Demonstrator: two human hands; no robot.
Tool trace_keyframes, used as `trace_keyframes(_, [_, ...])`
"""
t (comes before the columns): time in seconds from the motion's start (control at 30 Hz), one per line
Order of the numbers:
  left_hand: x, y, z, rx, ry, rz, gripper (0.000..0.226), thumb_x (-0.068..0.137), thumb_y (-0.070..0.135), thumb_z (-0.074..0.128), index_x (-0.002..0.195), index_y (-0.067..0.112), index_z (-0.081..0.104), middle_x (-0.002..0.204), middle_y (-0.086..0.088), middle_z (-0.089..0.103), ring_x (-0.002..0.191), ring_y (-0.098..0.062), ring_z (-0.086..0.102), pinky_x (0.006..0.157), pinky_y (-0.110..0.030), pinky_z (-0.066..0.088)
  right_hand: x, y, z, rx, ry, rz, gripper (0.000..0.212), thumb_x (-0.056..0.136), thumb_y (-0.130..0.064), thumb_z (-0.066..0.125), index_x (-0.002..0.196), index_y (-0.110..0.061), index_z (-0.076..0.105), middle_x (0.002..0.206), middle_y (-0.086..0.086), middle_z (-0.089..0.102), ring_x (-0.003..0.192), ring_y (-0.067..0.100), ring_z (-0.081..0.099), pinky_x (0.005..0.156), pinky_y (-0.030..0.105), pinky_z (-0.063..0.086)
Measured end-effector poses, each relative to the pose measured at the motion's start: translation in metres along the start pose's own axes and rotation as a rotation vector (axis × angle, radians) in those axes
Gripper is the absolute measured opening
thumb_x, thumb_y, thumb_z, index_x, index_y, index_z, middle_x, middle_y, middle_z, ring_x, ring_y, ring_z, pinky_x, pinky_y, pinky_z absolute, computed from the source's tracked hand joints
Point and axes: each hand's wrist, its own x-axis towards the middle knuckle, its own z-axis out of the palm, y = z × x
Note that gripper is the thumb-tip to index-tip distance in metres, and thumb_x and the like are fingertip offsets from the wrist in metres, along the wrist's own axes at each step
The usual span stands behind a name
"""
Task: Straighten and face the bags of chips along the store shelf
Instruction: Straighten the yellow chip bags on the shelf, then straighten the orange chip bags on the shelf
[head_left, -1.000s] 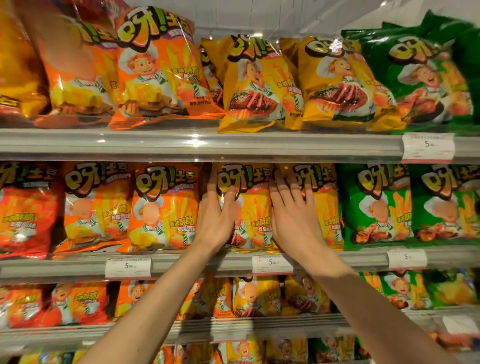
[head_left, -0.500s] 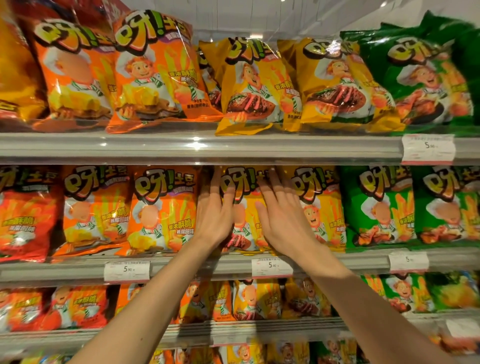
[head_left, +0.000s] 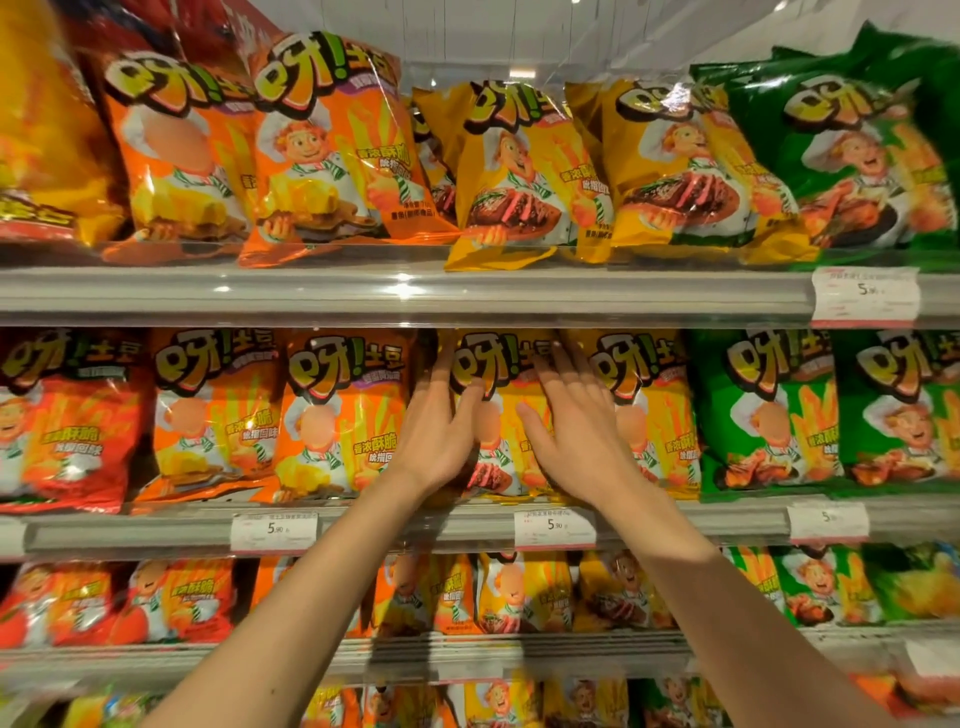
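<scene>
Your left hand (head_left: 439, 441) flat, fingers straight, pressing left edge of yellow bag (head_left: 501, 415). Right hand (head_left: 576, 441) likewise unclenched, fingers spread on bag's right side, gripping nothing. Bag stands on middle shelf (head_left: 415, 527), above price tag (head_left: 555, 527), between orange bag (head_left: 337, 415) and second yellow bag (head_left: 649, 415). Long axis vertical, print facing you. Push evenly with both palms; keep bag square to shelf lip.

Bright overhead store light, glare on shelf rail (head_left: 400, 291) and glossy bags, blurred, bowed edges
</scene>
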Motion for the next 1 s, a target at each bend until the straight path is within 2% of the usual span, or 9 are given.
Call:
trace_keyframes(0.1, [-0.022, 0.003, -0.015, 0.006, -0.026, 0.046, 0.059, 0.102, 0.039, 0.05, 0.155, 0.024, 0.028, 0.151, -0.004, 0.041, 0.139, -0.018, 0.041, 0.112, -0.03, 0.034, -0.02, 0.0, -0.014, 0.156, 0.048, 0.014, 0.05, 0.102, -0.038, 0.045, 0.146, -0.015, 0.044, 0.148, 0.005, 0.045, 0.14, 0.022, 0.034, 0.116, 0.03, 0.022])
trace_keyframes(0.2, [-0.049, 0.001, -0.031, -0.089, -0.019, 0.092, 0.052, 0.099, 0.043, 0.056, 0.147, 0.032, 0.04, 0.147, 0.01, 0.045, 0.132, -0.004, 0.046, 0.11, -0.03, 0.04, -0.045, -0.008, -0.023, 0.288, 0.085, 0.062, 0.043, 0.101, -0.035, 0.048, 0.141, -0.02, 0.049, 0.145, -0.005, 0.046, 0.134, 0.01, 0.038, 0.109, 0.025, 0.027])
trace_keyframes(0.3, [-0.072, -0.005, -0.047, -0.181, 0.003, 0.059, 0.039, 0.099, 0.034, 0.06, 0.137, 0.03, 0.052, 0.128, 0.014, 0.06, 0.112, -0.001, 0.06, 0.096, -0.027, 0.052, -0.07, -0.014, -0.019, 0.504, 0.089, 0.226, 0.034, 0.098, -0.036, 0.055, 0.131, -0.03, 0.054, 0.116, -0.011, 0.059, 0.095, 0.003, 0.058, 0.085, 0.03, 0.048])
trace_keyframes(0.4, [-0.096, -0.012, -0.062, -0.289, -0.025, -0.002, 0.031, 0.1, 0.026, 0.059, 0.131, 0.029, 0.056, 0.108, 0.011, 0.069, 0.097, -0.005, 0.065, 0.079, -0.013, 0.049, -0.097, -0.022, -0.01, 0.655, 0.088, 0.372, 0.025, 0.094, -0.037, 0.055, 0.118, -0.032, 0.059, 0.087, -0.01, 0.065, 0.069, 0.004, 0.06, 0.062, 0.014, 0.046])
trace_keyframes(0.47, [-0.108, -0.024, -0.073, -0.366, -0.045, -0.051, 0.027, 0.1, 0.027, 0.057, 0.127, 0.031, 0.057, 0.102, 0.003, 0.071, 0.091, -0.013, 0.065, 0.073, -0.019, 0.05, -0.116, -0.028, -0.001, 0.587, 0.069, 0.399, 0.023, 0.096, -0.035, 0.054, 0.116, -0.027, 0.06, 0.084, -0.004, 0.067, 0.062, 0.005, 0.06, 0.054, 0.017, 0.045])
trace_keyframes(0.53, [-0.117, -0.039, -0.082, -0.441, -0.05, -0.093, 0.025, 0.1, 0.026, 0.057, 0.125, 0.03, 0.058, 0.101, -0.004, 0.071, 0.092, -0.019, 0.065, 0.074, -0.025, 0.053, -0.134, -0.037, 0.009, 0.544, 0.057, 0.457, 0.019, 0.098, -0.031, 0.057, 0.116, -0.026, 0.061, 0.089, -0.004, 0.069, 0.07, 0.005, 0.064, 0.06, 0.025, 0.05])
trace_keyframes(0.67, [-0.128, -0.069, -0.097, -0.558, -0.021, -0.15, 0.024, 0.096, 0.019, 0.063, 0.12, 0.017, 0.061, 0.097, -0.013, 0.075, 0.093, -0.019, 0.067, 0.08, -0.013, 0.05, -0.155, -0.067, 0.021, 0.633, -0.027, 0.611, 0.019, 0.098, -0.03, 0.056, 0.116, -0.031, 0.06, 0.095, -0.014, 0.068, 0.084, 0.0, 0.064, 0.066, 0.015, 0.044])
trace_keyframes(0.83, [-0.132, -0.096, -0.113, -0.579, -0.035, -0.183, 0.052, 0.08, 0.05, 0.065, 0.124, 0.022, 0.061, 0.098, -0.004, 0.077, 0.096, -0.018, 0.071, 0.093, -0.039, 0.054, -0.165, -0.093, 0.027, 0.627, -0.015, 0.623, 0.025, 0.096, -0.034, 0.057, 0.12, -0.036, 0.061, 0.09, -0.013, 0.072, 0.083, 0.002, 0.067, 0.077, 0.032, 0.054])
trace_keyframes(1.0, [-0.128, -0.092, -0.121, -0.582, 0.006, -0.189, 0.023, 0.096, 0.026, 0.066, 0.118, 0.023, 0.061, 0.093, -0.002, 0.077, 0.092, -0.013, 0.071, 0.086, -0.024, 0.054, -0.155, -0.094, 0.024, 0.614, -0.006, 0.589, 0.026, 0.096, -0.031, 0.059, 0.122, -0.031, 0.062, 0.092, -0.012, 0.072, 0.086, -0.001, 0.067, 0.081, 0.027, 0.053])
